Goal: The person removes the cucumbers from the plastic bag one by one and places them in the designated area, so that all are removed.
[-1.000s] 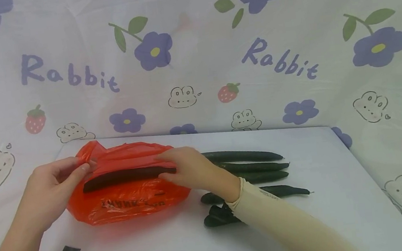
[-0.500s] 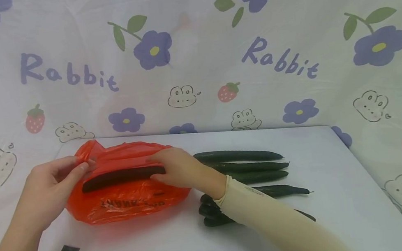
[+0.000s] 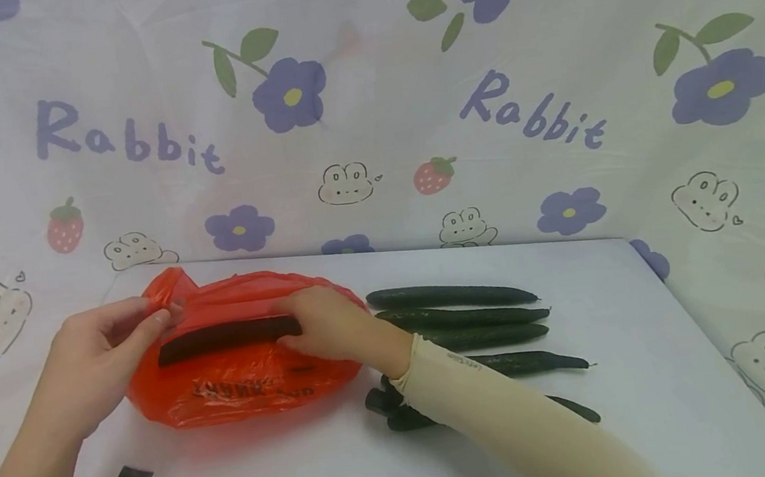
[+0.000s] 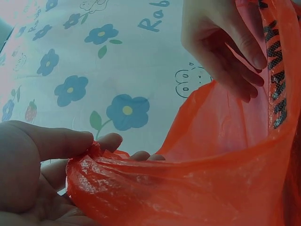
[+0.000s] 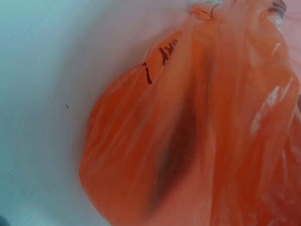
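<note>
My left hand (image 3: 105, 349) pinches the left rim of a red plastic bag (image 3: 242, 376) between thumb and fingers, also close up in the left wrist view. At the bag's mouth shows a long dark shape like a cucumber (image 3: 224, 337). Over its right end lies my right hand (image 3: 336, 326), thumb lower and fingertips tinted by the red film. In the left wrist view its thumb and fingers (image 4: 244, 89) reach into the mouth, apart, with nothing seen between them. Through the film in the right wrist view a blurred dark long form (image 5: 181, 141) shows.
Several dark green cucumbers (image 3: 453, 295) lie in rows on the white table (image 3: 624, 368) right of the bag. My right forearm (image 3: 487, 407) passes over the nearer ones and hides parts of them. A patterned cloth (image 3: 369, 122) hangs behind the table.
My right hand has slid left along the dark shape, covering more of its right end and uncovering the bag's right edge. My left hand and the bag have stayed nearly in place.
</note>
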`<state>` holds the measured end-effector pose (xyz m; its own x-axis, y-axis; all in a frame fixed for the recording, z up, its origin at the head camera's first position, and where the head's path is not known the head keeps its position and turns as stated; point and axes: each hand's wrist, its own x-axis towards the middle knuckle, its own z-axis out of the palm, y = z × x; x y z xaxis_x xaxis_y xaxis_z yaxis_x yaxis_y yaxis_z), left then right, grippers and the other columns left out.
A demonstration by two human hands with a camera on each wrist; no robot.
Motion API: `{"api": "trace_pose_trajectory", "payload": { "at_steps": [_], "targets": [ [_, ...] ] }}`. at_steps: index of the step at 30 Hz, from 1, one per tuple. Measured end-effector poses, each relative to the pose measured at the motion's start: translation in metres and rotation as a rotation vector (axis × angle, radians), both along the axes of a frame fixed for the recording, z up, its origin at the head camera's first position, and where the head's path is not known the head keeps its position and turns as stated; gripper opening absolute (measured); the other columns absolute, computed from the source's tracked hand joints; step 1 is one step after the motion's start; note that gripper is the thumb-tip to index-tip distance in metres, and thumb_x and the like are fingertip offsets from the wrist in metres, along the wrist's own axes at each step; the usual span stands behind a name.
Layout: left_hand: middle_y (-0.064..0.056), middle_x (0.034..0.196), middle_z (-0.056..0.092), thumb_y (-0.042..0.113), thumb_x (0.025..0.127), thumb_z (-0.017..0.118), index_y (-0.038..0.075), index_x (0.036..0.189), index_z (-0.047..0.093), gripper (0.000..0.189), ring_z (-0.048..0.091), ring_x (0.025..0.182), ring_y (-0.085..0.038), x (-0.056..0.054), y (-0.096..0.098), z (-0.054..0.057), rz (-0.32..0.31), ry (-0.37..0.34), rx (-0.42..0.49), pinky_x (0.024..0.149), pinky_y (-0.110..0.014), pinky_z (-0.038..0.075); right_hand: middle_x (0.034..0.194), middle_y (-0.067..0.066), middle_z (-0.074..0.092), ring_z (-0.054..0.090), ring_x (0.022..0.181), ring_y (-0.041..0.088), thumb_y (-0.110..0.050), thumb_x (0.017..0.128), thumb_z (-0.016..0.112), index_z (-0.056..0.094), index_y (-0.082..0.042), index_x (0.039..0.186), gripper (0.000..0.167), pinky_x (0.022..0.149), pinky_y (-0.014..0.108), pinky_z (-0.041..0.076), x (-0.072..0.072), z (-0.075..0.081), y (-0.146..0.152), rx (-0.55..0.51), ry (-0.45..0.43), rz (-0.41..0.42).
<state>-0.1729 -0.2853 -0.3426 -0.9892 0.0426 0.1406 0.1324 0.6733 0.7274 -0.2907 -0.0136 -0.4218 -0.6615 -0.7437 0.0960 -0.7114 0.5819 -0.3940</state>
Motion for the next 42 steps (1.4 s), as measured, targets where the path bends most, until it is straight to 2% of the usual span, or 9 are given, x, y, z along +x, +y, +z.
{"api": "trace_pose_trajectory", "payload": {
  "at_steps": [9,16,19,21,23,26,35,42],
  "targets": [
    [-0.014,0.119,0.079,0.03,0.112,0.065,0.001,0.141,0.071,0.042,0.071,0.113,-0.029,-0.001,0.0,-0.001,-0.012,0.002,0.009,0.084,-0.005,0.047,0.131,-0.008,0.072,0.064,0.119,0.011,-0.024,0.097,0.085,0.067,-0.019,0.15,0.056,0.112,0.036,0.051,-0.005,-0.008,-0.005,0.039,-0.001,-0.033],
    [-0.014,0.12,0.079,0.029,0.112,0.064,-0.001,0.142,0.069,0.043,0.072,0.116,-0.037,0.0,0.003,-0.002,-0.025,0.005,0.017,0.084,-0.004,0.047,0.127,-0.003,0.074,0.064,0.108,0.012,-0.021,0.097,0.084,0.067,-0.018,0.147,0.053,0.11,0.036,0.052,-0.008,-0.015,-0.008,0.084,0.01,-0.042],
    [-0.014,0.12,0.079,0.031,0.112,0.064,0.0,0.142,0.069,0.044,0.071,0.118,-0.037,0.0,0.003,-0.001,-0.022,-0.003,0.004,0.086,-0.005,0.045,0.124,-0.003,0.074,0.064,0.105,0.012,-0.02,0.097,0.084,0.068,-0.017,0.145,0.05,0.11,0.035,0.052,-0.009,-0.017,-0.009,0.085,0.002,-0.051],
    [-0.015,0.122,0.078,0.034,0.112,0.063,0.0,0.144,0.068,0.047,0.069,0.122,-0.039,0.0,0.004,0.0,-0.021,-0.026,0.007,0.099,-0.02,0.053,0.124,-0.003,0.074,0.064,0.105,0.012,-0.02,0.097,0.083,0.068,-0.017,0.145,0.05,0.109,0.035,0.052,-0.009,-0.017,-0.01,0.088,-0.001,-0.056],
    [-0.016,0.123,0.078,0.036,0.112,0.063,0.0,0.145,0.067,0.049,0.067,0.125,-0.041,0.001,0.005,0.0,-0.018,-0.048,0.007,0.109,-0.043,0.053,0.125,-0.004,0.074,0.064,0.106,0.012,-0.019,0.097,0.083,0.068,-0.016,0.146,0.051,0.11,0.034,0.052,-0.011,-0.019,-0.011,0.091,-0.002,-0.06],
    [-0.018,0.125,0.077,0.039,0.112,0.062,-0.001,0.147,0.065,0.052,0.064,0.126,-0.044,0.001,0.007,0.0,-0.012,-0.078,0.011,0.106,-0.074,0.045,0.127,-0.003,0.074,0.065,0.107,0.013,-0.017,0.097,0.082,0.067,-0.015,0.146,0.051,0.11,0.034,0.052,-0.012,-0.019,-0.012,0.1,-0.002,-0.064],
    [-0.018,0.127,0.076,0.037,0.113,0.061,0.001,0.148,0.065,0.051,0.069,0.121,-0.042,0.001,0.009,-0.001,-0.003,-0.092,-0.005,0.105,-0.068,0.051,0.124,-0.006,0.073,0.063,0.102,0.01,-0.013,0.097,0.08,0.069,-0.018,0.143,0.048,0.109,0.034,0.053,-0.016,-0.029,-0.012,0.099,0.008,-0.083],
    [-0.018,0.127,0.076,0.041,0.113,0.06,0.001,0.15,0.063,0.054,0.069,0.122,-0.042,0.001,0.008,-0.001,-0.01,-0.112,0.016,0.105,-0.071,0.049,0.114,-0.006,0.075,0.065,0.096,0.012,-0.012,0.096,0.08,0.073,-0.017,0.136,0.041,0.105,0.033,0.055,-0.018,-0.031,-0.014,0.114,0.01,-0.105]
  ]
}}
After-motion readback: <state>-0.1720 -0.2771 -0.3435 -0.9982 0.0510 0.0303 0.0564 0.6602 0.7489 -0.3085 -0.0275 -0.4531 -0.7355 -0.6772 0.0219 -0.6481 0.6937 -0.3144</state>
